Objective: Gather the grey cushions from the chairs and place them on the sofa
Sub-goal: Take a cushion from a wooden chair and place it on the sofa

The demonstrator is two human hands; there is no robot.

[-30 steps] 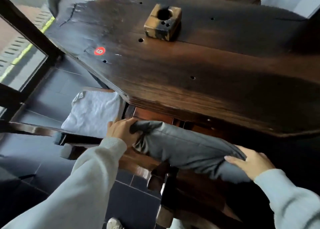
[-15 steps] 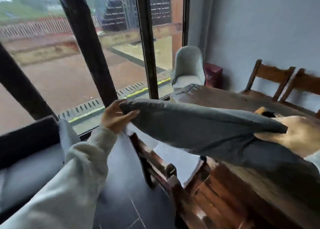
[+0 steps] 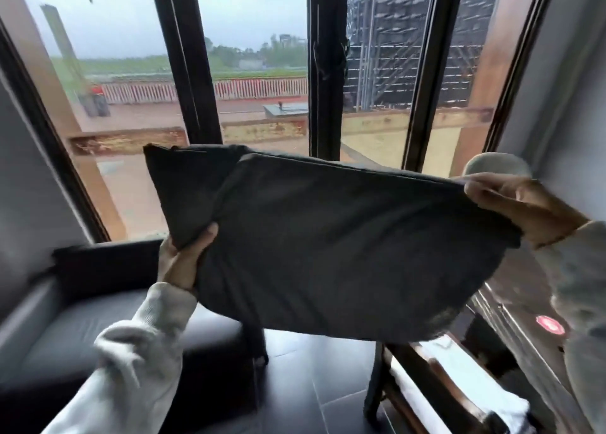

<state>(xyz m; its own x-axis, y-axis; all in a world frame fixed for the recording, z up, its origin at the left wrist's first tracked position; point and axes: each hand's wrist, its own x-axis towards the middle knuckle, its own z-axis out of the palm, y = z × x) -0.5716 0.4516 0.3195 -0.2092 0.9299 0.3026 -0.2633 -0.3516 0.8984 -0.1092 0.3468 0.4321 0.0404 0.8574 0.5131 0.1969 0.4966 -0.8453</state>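
Note:
A dark grey cushion [image 3: 328,237] hangs in the air in front of me, its broad face turned toward me. My left hand [image 3: 183,256] grips its lower left edge. My right hand [image 3: 511,204] pinches its upper right corner. Below and to the left lies the dark sofa [image 3: 98,328] with a grey seat pad and a black backrest. A wooden chair [image 3: 426,384] with a white cloth on its seat stands at the lower right, under the cushion.
Tall windows with black frames [image 3: 324,73] fill the wall ahead. The dark wooden table [image 3: 524,302] with a red sticker [image 3: 550,324] runs along the right. A pale armchair [image 3: 495,164] shows behind my right hand. Dark floor tiles [image 3: 311,384] lie between sofa and chair.
The cushion came up from the chair under the table, and my view has swung left to the window and sofa. The cushion now stands more upright in both hands.

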